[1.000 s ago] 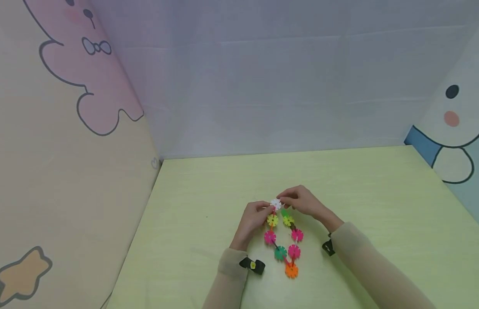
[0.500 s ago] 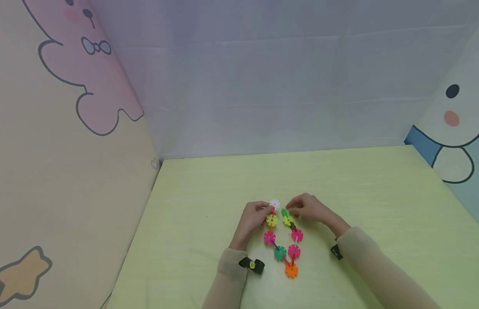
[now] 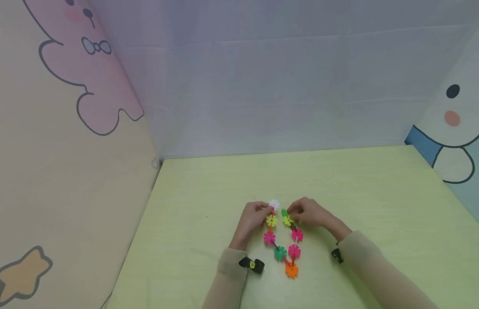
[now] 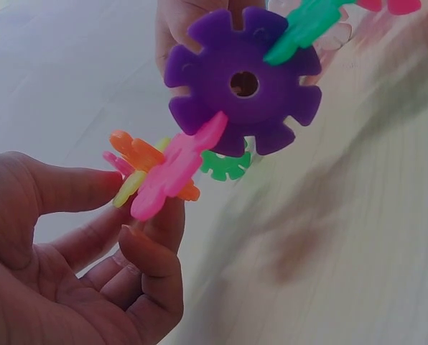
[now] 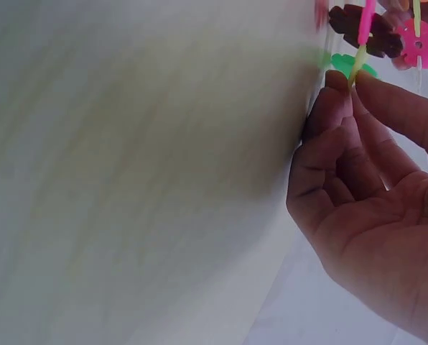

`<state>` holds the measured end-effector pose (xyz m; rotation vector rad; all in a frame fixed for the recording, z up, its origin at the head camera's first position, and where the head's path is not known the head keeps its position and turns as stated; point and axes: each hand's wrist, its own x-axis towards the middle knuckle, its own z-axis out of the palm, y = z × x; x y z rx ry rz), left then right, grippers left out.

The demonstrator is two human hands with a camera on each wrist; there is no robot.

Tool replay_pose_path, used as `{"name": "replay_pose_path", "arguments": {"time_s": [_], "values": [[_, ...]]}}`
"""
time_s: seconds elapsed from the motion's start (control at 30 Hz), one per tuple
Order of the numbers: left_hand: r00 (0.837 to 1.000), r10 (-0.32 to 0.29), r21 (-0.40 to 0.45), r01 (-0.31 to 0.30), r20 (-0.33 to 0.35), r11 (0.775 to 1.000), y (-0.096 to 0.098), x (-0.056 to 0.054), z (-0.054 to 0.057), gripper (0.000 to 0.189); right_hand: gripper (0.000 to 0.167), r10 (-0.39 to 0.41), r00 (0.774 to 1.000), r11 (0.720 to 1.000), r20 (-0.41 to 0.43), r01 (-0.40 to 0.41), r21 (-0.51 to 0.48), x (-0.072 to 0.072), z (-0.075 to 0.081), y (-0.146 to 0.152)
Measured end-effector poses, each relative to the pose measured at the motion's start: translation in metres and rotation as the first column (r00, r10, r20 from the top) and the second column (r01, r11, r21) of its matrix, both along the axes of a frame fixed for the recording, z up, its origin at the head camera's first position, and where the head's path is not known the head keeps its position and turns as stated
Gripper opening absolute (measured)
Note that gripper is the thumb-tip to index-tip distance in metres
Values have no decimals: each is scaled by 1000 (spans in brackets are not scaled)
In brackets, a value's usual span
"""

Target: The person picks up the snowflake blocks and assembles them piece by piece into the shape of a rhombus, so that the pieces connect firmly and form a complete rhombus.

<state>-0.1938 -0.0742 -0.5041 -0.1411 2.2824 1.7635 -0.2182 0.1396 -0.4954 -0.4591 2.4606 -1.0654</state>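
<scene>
Toothed plastic snowflake discs are slotted together into a loop-shaped chain, with an orange disc point(image 3: 291, 271) at its near end. At the far end, a white disc point(image 3: 274, 204) and a green disc point(image 3: 284, 212) stand apart. My left hand point(image 3: 253, 219) pinches the chain by the white disc, thumb and fingertips closed there. In the left wrist view a pink disc point(image 4: 164, 176) sits just past that grip, slotted to a purple disc point(image 4: 203, 75). My right hand point(image 3: 310, 212) pinches a yellow disc point(image 5: 358, 61) beside the green one between thumb and forefinger.
The pale yellow-green table point(image 3: 201, 184) lies under the chain. A white cloth point(image 3: 262, 86) hangs behind it, with cartoon-printed panels point(image 3: 69, 171) at either side. Each sleeved wrist wears a black strap point(image 3: 252, 265).
My right hand has moved from the white disc right and toward me, past the green disc, to the yellow one. The left hand has stayed in place, still pinching the chain.
</scene>
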Motion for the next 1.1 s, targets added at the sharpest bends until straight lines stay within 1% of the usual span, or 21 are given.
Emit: {"name": "replay_pose_path", "arguments": {"time_s": [0.3,0.53,0.83,1.1], "values": [[1000,15,-18,-15,13,1000,1,0,1,17,12,48,998,996,-36,-51,-80,1,0,4],[1000,14,-11,-14,-4,1000,0,-1,0,18,11,91,995,984,-45,-97,-147,2,4,4],[1000,21,-27,-21,21,999,0,-1,-1,18,9,107,993,982,-53,-114,-148,3,6,-1],[1000,21,-32,-20,19,999,0,-1,-2,18,9,128,991,981,-49,-134,-140,4,12,-6]]}}
